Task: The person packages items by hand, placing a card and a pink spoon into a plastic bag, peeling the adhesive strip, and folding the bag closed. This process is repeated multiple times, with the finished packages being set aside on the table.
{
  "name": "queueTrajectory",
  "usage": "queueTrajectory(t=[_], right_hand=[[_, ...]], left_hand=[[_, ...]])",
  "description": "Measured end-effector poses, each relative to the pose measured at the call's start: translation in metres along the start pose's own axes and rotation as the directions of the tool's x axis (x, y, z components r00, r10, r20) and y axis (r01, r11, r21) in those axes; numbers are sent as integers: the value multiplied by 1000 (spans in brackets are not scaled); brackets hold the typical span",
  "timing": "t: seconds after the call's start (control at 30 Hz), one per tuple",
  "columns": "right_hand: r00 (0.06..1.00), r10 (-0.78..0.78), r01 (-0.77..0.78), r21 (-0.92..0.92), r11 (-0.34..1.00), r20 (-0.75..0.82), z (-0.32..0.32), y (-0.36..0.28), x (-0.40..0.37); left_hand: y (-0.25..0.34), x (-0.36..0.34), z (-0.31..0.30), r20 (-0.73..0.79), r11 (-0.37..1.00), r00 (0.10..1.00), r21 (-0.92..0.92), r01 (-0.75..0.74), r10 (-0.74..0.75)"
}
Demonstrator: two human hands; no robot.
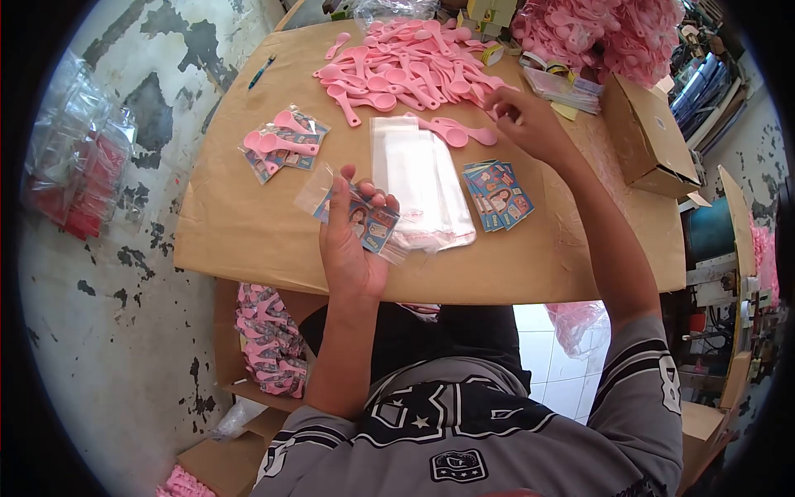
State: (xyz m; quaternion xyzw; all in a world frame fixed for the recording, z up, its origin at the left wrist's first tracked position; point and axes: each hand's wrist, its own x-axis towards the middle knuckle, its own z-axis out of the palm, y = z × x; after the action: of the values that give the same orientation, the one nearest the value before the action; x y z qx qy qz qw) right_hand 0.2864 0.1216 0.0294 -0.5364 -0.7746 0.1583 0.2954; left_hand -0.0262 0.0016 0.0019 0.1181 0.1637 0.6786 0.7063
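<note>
My left hand (354,240) holds a blue printed card (377,228) in a clear plastic sleeve, its fingers curled up around it. Over the right edge of the spoon pile, my right hand (523,124) has its fingers pinched together; what they hold, if anything, is too small to tell. Below it two pink spoons (455,135) lie by the top of a stack of clear plastic bags (422,190). A fanned stack of blue cards (499,196) sits right of the bags. At the left, pink spoons (286,145) rest on bagged cards.
A large heap of pink spoons (406,62) covers the table's far side. A blue pen (262,72) lies at the far left. An open cardboard box (648,137) stands at the right, near tape rolls. Filled packs (269,340) sit in a box below the table.
</note>
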Motion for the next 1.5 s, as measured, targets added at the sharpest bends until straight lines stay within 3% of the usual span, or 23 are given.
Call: queueTrajectory(t=[0.07,0.17,0.27,0.33,0.37,0.5,0.6,0.8,0.9,1.0,1.1,1.3,1.37,1.43,1.5], right_hand=[[968,247,-246,314,917,37,-9,0,-16],[929,366,-355,390,849,48,-22,-8,-39],[931,366,-332,386,861,-16,-28,-15,-67],[914,400,-325,461,826,-72,-28,-53,-87],[921,388,-320,510,798,-28,-27,-65,-99],[886,379,-454,673,585,268,-13,-104,-143],[847,365,-522,732,439,386,4,-123,-153],[912,320,-348,899,267,258,36,-144,-141],[909,306,-363,898,249,283,36,-150,-141],[916,350,-334,855,397,196,49,-146,-148],[921,387,-217,756,617,-51,70,-141,-147],[899,364,-140,626,767,-244,70,-156,-145],[898,63,98,338,936,-435,66,-151,-141],[903,-144,201,103,974,-406,55,-147,-146],[905,-270,323,117,939,-328,38,-145,-147]], left_hand=[[1,5,-1,-2,999,1000,22,-30,30],[1,14,-3,29,988,991,81,-131,129],[-1,16,6,1,963,969,114,-245,247],[-2,18,12,-9,948,952,96,-304,306],[-2,19,13,-18,938,942,89,-334,336],[-6,25,14,15,945,945,6,-326,326],[-15,23,18,69,957,957,43,-286,283],[-36,6,27,135,979,982,141,-148,129],[-41,2,30,108,994,993,93,-65,55],[-45,-2,30,139,999,989,-14,45,-42],[-52,-11,32,121,993,986,-15,114,-112],[-46,-12,22,181,978,961,42,205,-209],[-41,-13,25,162,973,960,61,221,-228],[-36,-9,30,134,972,964,86,218,-228],[-29,-4,29,117,964,958,54,259,-264]])
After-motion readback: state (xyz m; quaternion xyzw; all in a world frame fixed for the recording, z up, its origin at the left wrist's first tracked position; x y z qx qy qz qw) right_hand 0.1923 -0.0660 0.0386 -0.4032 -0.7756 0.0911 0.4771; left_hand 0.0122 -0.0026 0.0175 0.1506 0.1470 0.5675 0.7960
